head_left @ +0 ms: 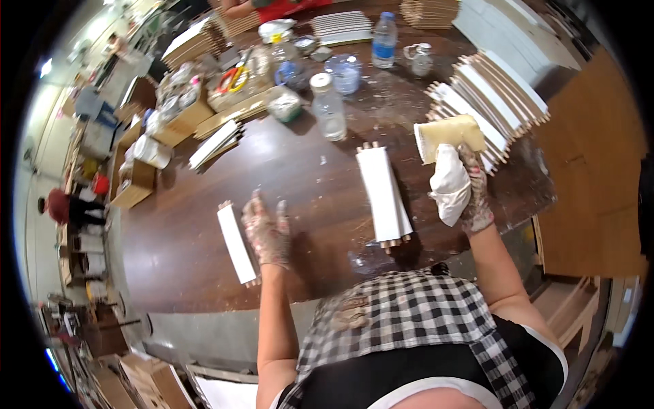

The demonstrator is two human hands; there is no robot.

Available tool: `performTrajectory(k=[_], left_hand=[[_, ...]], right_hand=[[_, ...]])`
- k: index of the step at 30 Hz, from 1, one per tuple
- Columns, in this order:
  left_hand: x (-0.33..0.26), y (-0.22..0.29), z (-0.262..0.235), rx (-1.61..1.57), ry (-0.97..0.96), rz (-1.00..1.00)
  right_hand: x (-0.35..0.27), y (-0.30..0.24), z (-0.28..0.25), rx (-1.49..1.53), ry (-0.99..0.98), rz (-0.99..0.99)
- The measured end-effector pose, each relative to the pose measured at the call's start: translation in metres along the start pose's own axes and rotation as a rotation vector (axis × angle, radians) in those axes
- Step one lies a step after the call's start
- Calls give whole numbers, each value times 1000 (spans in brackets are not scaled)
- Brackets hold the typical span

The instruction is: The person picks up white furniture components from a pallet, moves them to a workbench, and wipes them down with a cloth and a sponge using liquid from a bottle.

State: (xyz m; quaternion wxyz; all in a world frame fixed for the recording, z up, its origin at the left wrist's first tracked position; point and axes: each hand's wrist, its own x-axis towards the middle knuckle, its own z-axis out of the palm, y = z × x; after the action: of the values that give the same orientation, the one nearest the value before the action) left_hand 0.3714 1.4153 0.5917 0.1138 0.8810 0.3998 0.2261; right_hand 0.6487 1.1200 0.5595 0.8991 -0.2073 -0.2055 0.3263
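Observation:
My left hand (267,232), in a stained patterned glove, lies over the dark table with its fingers spread, holding nothing. Just left of it is a white-faced strip (234,243) with wooden tips at its ends. My right hand (477,194), gloved the same way, is closed round a crumpled white cloth (449,183). A pale yellow pad-like piece (455,133) lies at its fingertips; whether I grip it too is unclear. Between my hands sits a small stack of white-faced strips (384,194) with wooden ends.
Many similar strips (497,102) are fanned in rows at the far right. Clear bottles (329,109), a water bottle (384,42), and orange-handled scissors (233,79) stand or lie farther back. Cardboard boxes (180,123) line the left side. A person in red is across the table.

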Motion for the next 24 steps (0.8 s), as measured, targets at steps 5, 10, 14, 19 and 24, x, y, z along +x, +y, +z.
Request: performTrajectory(k=[5,10,14,19,24], left_hand=[[-29,125,60,-238,-351,283],[-28,93,95,-504,-309,258],[-13,99,32,-1280,-854,-265],[-24,97,-13,-1514,-786,-503],[-33,107,-36,-1219,-588,-216]], right_hand=[[-26,-6,18,-293,281,-89],[-44,-14,42,-472,465,-128],[-49,-9,43,-634,346,-238],[-14,7,79,-324,-13,138],[-6,30,136,-1163,-468,-181]])
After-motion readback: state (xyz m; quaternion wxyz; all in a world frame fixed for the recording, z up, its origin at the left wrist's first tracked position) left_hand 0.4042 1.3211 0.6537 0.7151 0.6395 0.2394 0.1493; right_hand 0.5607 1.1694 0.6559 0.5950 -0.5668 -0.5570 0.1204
